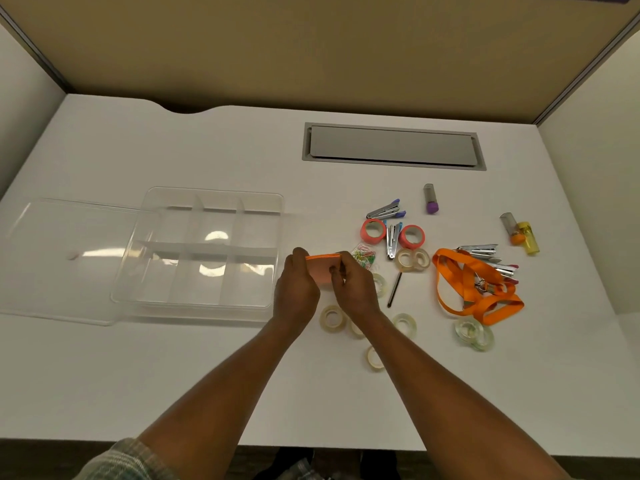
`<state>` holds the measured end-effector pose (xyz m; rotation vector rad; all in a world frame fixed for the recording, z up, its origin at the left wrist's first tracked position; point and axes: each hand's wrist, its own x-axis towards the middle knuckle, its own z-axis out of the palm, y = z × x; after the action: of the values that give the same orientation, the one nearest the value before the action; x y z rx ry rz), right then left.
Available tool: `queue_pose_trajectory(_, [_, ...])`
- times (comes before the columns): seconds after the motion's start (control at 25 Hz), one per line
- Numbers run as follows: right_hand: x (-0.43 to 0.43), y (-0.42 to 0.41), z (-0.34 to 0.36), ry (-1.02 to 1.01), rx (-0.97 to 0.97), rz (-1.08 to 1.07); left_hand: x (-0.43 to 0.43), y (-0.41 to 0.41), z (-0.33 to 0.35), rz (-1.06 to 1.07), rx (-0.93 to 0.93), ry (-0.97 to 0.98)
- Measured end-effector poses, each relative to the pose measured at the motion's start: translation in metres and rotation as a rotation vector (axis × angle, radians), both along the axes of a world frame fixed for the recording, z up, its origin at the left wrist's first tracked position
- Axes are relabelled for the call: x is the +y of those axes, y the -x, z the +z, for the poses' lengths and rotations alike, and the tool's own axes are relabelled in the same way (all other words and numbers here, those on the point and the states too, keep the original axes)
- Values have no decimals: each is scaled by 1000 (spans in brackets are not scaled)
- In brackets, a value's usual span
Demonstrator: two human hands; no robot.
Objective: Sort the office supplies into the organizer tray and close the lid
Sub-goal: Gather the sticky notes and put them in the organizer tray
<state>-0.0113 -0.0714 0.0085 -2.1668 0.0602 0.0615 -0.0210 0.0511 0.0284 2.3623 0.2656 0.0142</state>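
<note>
Head view, white desk (104, 375). Both hands are holding one orange sticky-note pad (320, 270) above the desk, just right of the organizer tray (277, 216). Left hand (294, 289) is gripping the pad's left edge, fingers curled closed around it w/ thumb tip at the top corner. Right hand (353, 285) is pinching the right edge, thumb and forefinger closed on it; remaining fingers are curling under, partly hidden.

The tray is clear plastic, divided into compartments by white partitions, all sitting empty. Its clear lid (52, 258) is lying flat on the desk to the left, w/ the tray's left edge overlapping it.

Loose supplies are lying to the right of the hands. A bag of coloured paper clips (364, 256) is sitting just behind the right hand. Two coral tape rolls (373, 231) are flanking a blue-handled staple remover (392, 239); a purple-handled staple remover (386, 211) is lying beyond them. Clear tape rolls (412, 259) are scattered nearby: a pair by the coral rolls, several around the wrists (one partly under the right hand), and a stack (473, 332) near the orange lanyard (474, 282). A dark pen (394, 289) is lying betw. the right hand and lanyard. More metal staple removers (485, 252) are resting against the lanyard's far side. A purple-capped tube (430, 199) is lying apart at the back; a yellow tube (528, 237) and an orange-capped tube (512, 228) are lying together at far right. A grey cable hatch (393, 147) is set into the desk at rear.
</note>
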Motion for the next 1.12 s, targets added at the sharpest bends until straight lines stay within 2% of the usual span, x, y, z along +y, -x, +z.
queue_pose_trajectory(0.12, [-3, -13, 11, -61, 52, -101, 5, -14, 19, 59, -77, 163])
queue_pose_trajectory(0.2, [1, -23, 21, -203, 114, -150, 14, -27, 33, 106, -107, 238])
queue_pose_trajectory(0.36, [26, -44, 41, -370, 162, -163, 46, -51, 49, 205, -58, 231])
queue_pose_trajectory(0.52, [64, -66, 51, -354, 192, -162, 93, -71, 49, 343, -4, 220])
queue_pose_trajectory(0.68, [97, -89, 50, -343, 342, -182, 126, -88, 37, 434, 78, 181])
queue_pose_trajectory(0.88, [116, -104, 41, -232, 368, -235, 138, -99, 22, 404, 147, 178])
queue_pose_trajectory(1.12, [123, -109, 30, -150, 314, -232, 142, -102, 18, 274, 80, 64])
